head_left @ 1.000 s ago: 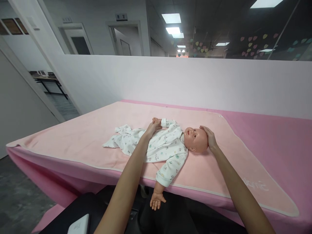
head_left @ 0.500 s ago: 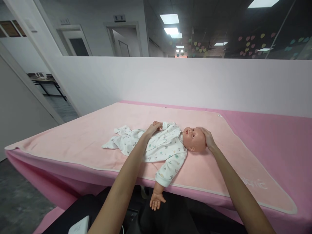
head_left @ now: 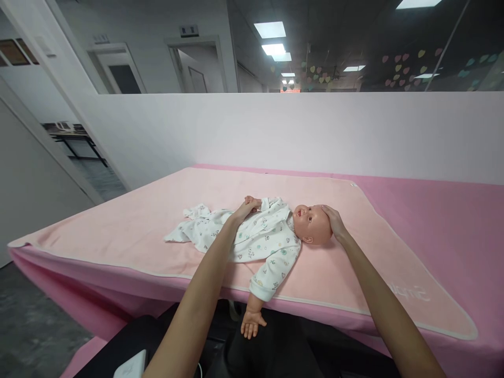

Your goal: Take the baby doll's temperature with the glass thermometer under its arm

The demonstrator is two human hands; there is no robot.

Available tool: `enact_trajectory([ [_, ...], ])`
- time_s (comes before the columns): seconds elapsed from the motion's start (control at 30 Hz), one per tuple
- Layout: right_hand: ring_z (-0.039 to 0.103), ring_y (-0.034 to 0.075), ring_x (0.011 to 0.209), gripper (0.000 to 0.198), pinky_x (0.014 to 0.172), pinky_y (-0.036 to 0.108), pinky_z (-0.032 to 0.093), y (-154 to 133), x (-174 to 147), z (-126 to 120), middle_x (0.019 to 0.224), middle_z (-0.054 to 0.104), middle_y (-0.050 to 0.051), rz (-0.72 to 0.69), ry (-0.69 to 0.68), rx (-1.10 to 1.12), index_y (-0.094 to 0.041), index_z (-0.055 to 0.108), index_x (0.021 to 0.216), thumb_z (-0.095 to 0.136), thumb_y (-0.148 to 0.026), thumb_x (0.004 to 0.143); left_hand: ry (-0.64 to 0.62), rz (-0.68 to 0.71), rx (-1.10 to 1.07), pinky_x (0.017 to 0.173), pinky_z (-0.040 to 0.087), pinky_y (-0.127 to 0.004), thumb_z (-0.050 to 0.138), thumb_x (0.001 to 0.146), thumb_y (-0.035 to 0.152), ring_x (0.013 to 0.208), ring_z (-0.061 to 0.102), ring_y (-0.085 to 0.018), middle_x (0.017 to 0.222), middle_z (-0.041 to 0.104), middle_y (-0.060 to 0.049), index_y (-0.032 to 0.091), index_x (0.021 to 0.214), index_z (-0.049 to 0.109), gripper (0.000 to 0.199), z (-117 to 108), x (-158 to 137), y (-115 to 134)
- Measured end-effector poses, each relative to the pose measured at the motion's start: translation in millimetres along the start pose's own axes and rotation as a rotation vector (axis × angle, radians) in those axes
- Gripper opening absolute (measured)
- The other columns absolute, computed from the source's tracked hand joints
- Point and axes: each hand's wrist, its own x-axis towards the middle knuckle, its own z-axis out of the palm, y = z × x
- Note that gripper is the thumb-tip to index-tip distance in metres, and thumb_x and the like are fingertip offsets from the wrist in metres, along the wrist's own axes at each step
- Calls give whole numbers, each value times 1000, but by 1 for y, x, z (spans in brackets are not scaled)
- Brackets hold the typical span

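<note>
A baby doll (head_left: 268, 231) lies on its back on the peach mat, its head to the right. It wears a white printed baby gown, which lies loose and flat toward the left. My left hand (head_left: 244, 211) reaches over the gown and is closed around the doll's far hand. Against the crown of the doll's head (head_left: 312, 226) rests my right hand (head_left: 334, 219), cupped, with its fingers stretched along the top. The doll's near arm (head_left: 271, 275) hangs past the front edge, palm up, over my lap.
Under the peach mat (head_left: 137, 226) is a pink cloth (head_left: 452, 226) that drapes over the front edge. A white wall (head_left: 275, 131) with a window above stands behind. A white device (head_left: 131, 365) lies on my lap at lower left.
The camera view has shifted slightly. Both hands and the doll keep their places relative to each other.
</note>
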Motion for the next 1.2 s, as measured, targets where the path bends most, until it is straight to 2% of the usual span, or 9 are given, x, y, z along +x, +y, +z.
enact_trajectory([
  [0.17,61,22,82,29,77,32,46,-1,1,0,84,70,4,-2,-2,-7,-19,66,70,51,-44,72,43,33,-31,47,32,-21,66,58,31,46,30,-6,48,28,7,19,48,26,42,0,0,-2],
  [0.33,61,21,79,27,76,33,46,-1,1,0,81,69,3,4,17,-5,-20,64,68,51,-43,72,135,25,-80,61,45,-25,70,51,29,57,48,-10,55,47,3,18,53,38,34,-1,1,-5],
  [0.5,60,22,84,28,79,33,46,3,3,0,85,68,4,8,31,-20,-19,64,72,52,-45,70,183,-7,-131,68,49,-30,76,45,30,64,57,-14,64,58,-2,17,56,39,41,-2,3,-7],
  [0.57,58,21,92,31,82,32,45,6,6,-2,97,66,4,-4,105,-9,-20,64,85,55,-45,69,189,-16,-140,70,50,-31,77,47,31,66,59,-15,67,60,-3,16,58,42,39,-2,2,-7],
  [0.7,54,19,103,53,85,32,43,12,14,-12,117,55,5,-15,316,69,-24,51,113,53,-51,67,204,-26,-148,73,51,-32,73,57,35,67,61,-15,67,61,-3,14,69,53,31,-2,-2,-3],
  [0.83,54,19,105,59,84,32,44,15,17,-23,119,52,7,-42,489,158,-24,43,119,46,-55,70,271,-76,-105,71,51,-31,64,70,43,65,63,-18,69,63,-6,13,78,56,32,-2,-4,-1],
  [0.97,55,19,102,60,84,32,43,16,14,-19,119,51,9,-114,579,91,-21,40,122,43,-55,72,273,-56,-68,70,50,-31,55,77,48,64,64,-19,67,64,-8,10,79,56,38,-2,-2,-3],
  [1.07,56,19,97,58,87,33,41,17,10,-11,115,55,7,-213,523,12,-21,43,121,45,-52,73,302,-51,-50,67,49,-32,48,79,52,60,64,-20,60,64,-7,12,74,56,42,-3,0,-7],
  [1.2,57,20,92,37,87,34,41,15,7,-4,97,64,6,-174,134,-104,-19,62,95,52,-45,70,353,-77,49,64,47,-32,37,81,60,56,62,-21,51,61,-7,14,66,56,52,-6,2,-9],
])
